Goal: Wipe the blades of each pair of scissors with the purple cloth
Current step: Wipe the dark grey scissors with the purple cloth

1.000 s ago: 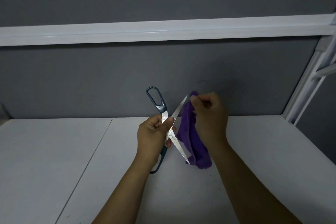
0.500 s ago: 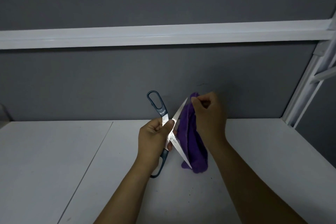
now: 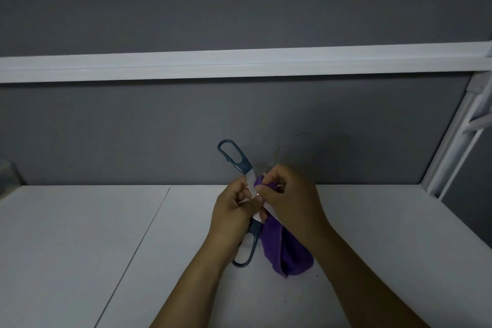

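The left hand has its fingers curled tight round the middle of the scissors, near the pivot, which holds the tool steady in the air above the desk. The scissors are spread wide, probably to bare each blade. One blue handle loop rises above those fingers and the other hangs below them. The right hand pinches the purple cloth onto a blade just beside the left fingers, likely to draw it along the steel. The cloth's loose end hangs below the pinch, toward the desk.
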